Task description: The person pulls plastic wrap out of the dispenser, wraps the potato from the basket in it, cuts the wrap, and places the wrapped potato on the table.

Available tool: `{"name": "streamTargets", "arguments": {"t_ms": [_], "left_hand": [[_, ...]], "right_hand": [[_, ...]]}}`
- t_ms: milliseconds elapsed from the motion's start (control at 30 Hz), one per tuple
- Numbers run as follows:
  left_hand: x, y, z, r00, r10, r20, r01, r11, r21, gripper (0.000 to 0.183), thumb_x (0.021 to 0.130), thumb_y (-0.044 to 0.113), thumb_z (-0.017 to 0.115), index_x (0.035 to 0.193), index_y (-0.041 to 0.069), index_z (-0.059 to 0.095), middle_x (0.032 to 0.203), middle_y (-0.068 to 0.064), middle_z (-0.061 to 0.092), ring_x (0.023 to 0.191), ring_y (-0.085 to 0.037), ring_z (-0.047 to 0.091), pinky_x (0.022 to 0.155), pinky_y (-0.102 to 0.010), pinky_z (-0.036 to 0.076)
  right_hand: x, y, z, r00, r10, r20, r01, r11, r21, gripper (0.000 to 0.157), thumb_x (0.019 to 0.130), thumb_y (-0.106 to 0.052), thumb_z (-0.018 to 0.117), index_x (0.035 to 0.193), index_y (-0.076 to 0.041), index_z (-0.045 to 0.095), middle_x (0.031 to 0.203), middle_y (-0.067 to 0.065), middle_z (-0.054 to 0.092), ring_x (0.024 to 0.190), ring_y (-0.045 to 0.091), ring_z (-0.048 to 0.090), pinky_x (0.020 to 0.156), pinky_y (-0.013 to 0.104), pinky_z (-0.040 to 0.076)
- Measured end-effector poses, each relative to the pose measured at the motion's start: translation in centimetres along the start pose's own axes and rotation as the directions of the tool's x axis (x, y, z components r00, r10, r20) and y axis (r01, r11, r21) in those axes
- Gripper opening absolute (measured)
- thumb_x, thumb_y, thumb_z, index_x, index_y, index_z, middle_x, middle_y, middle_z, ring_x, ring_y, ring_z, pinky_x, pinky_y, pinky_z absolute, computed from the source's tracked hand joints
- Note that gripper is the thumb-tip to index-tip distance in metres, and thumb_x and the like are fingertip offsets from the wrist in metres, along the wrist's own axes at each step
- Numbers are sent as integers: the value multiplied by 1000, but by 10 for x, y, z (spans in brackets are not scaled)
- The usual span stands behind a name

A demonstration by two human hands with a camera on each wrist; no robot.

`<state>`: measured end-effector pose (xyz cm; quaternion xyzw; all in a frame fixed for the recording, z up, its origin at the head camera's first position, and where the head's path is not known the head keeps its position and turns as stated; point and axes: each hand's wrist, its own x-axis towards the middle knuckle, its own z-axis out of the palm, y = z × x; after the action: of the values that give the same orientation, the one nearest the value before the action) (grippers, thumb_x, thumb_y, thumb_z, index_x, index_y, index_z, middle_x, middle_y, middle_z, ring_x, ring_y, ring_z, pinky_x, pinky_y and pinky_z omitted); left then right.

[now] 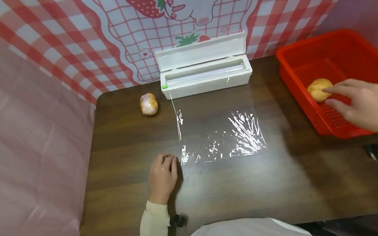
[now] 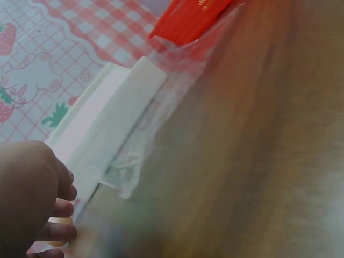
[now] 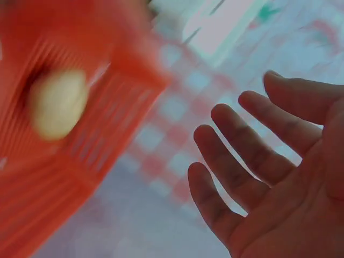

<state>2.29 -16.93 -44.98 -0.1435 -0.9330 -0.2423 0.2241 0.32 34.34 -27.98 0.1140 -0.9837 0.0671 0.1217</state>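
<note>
While your left hand (image 1: 163, 175) rests, your right hand (image 1: 365, 101) is at the bun (image 1: 317, 90)

Although that right hand's fingers are extended, they grip nothing; you cannot tell if they touch the bun, which lies left in the basket (image 1: 334, 47). Your left hand, loosely curled and holding nothing, is on the table (image 1: 239, 198) just left of the film (image 1: 246, 136). At the far side stands the box (image 1: 206, 87), with a wrapped bun (image 1: 148, 104) to its left.

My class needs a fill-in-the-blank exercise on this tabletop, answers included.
The basket holding a yellow bun is coloured ____.
The hand over the basket is the person's ____.
The box of clear film is coloured ____.
In the head view, the wrapped bun lies on the box's ____ side.

Answers: red; right; white; left.
</note>
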Motion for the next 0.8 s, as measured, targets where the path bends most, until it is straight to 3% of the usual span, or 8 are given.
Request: {"name": "streamTargets", "arguments": {"t_ms": [100, 167, 200, 300, 400, 467, 600, 800], "left_hand": [[6, -3, -2, 999, -30, -12, 30, 999, 14, 12, 92, 10, 72, 95, -1, 76, 99, -15, 69, 85, -33, 68, 69, -47, 56], [8, -7, -4, 998, -53, -30, 54, 998, 31, 12, 92, 10, 73, 94, -1, 76, 99, -15, 69, 84, -33, 69, 67, -48, 55], [9, -8, -5, 997, -62, -39, 64, 997, 41, 12, 91, 10, 73, 94, -1, 76, 98, -15, 70, 83, -34, 69, 65, -48, 54], [9, -11, -6, 997, -68, -38, 71, 995, 65, 14, 90, 12, 74, 94, -1, 77, 98, -15, 70, 81, -34, 69, 62, -48, 53], [9, -12, -5, 998, -62, -1, 61, 995, 84, 15, 91, 14, 73, 93, 0, 77, 97, -15, 71, 80, -33, 70, 62, -48, 52], [8, -11, -5, 997, -67, 24, 64, 994, 92, 16, 91, 16, 73, 93, 0, 76, 97, -16, 72, 80, -33, 70, 63, -48, 53], [7, -9, -4, 993, -105, 44, 101, 990, 98, 16, 92, 17, 72, 93, 1, 76, 95, -15, 73, 79, -34, 70, 65, -48, 54], [7, -5, -5, 987, -147, 71, 141, 986, 90, 16, 94, 17, 70, 95, 2, 77, 97, -14, 73, 80, -34, 71, 68, -49, 55]], "right_hand": [[26, 40, 1, 989, 71, 131, -69, 997, -22, 36, 85, 0, 75, 117, 13, 63, 113, 40, 57, 85, 49, 59, 70, 61, 49], [43, 64, 8, 964, 89, 253, -80, 996, -42, 41, 88, -3, 72, 123, 14, 60, 118, 43, 53, 101, 55, 54, 82, 67, 46], [50, 74, 12, 946, 93, 312, -82, 996, -46, 44, 89, -4, 71, 126, 14, 58, 121, 44, 50, 109, 58, 49, 87, 69, 42], [65, 101, 26, 873, 106, 476, -81, 994, -71, 58, 87, -7, 72, 137, 13, 48, 126, 47, 45, 110, 59, 47, 87, 70, 43], [71, 122, 39, 826, 102, 555, -74, 995, -73, 74, 83, -6, 74, 146, 9, 38, 124, 47, 43, 105, 55, 49, 80, 65, 48], [74, 132, 47, 815, 91, 572, -63, 996, -67, 82, 81, -4, 76, 150, 6, 33, 124, 47, 43, 103, 52, 50, 79, 63, 49], [76, 144, 59, 827, 22, 562, -15, 1000, -17, 87, 78, 2, 73, 154, 2, 30, 125, 45, 46, 106, 54, 51, 83, 65, 47], [65, 141, 64, 807, 33, 590, -59, 998, 24, 70, 89, -5, 62, 154, -3, 35, 123, 37, 53, 107, 49, 54, 85, 69, 44]]}}
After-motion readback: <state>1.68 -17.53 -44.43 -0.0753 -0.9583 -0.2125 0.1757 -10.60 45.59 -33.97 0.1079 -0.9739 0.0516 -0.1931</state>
